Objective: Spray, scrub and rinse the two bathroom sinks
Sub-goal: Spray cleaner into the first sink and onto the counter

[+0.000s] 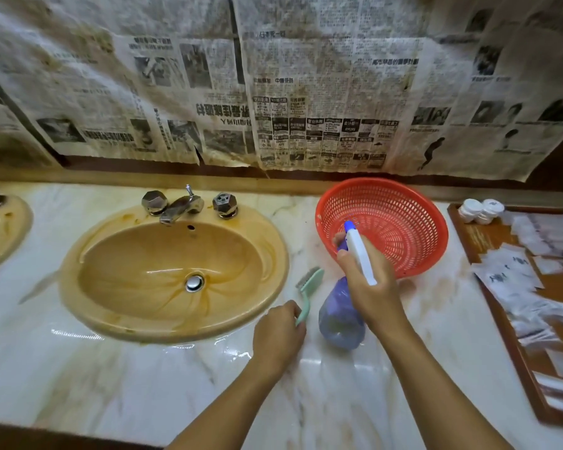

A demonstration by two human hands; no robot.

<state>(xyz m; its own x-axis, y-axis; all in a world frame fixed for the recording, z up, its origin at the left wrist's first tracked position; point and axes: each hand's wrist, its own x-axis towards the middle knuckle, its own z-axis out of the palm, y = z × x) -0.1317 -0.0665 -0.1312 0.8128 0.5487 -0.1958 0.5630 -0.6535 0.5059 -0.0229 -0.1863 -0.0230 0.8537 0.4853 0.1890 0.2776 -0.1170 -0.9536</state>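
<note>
A tan oval sink with brown stains sits in the marble counter, its chrome tap at the back and a chrome drain plug in the bowl. Part of a second tan sink shows at the far left edge. My left hand grips the handle of a mint-green scrub brush, right of the sink. My right hand holds a purple spray bottle by its white trigger head, nozzle pointing away, over the counter.
A red plastic colander basket lies tilted on the counter behind the bottle. A wooden tray with paper sachets and small white bottles stands at the right. Stained newspaper covers the wall.
</note>
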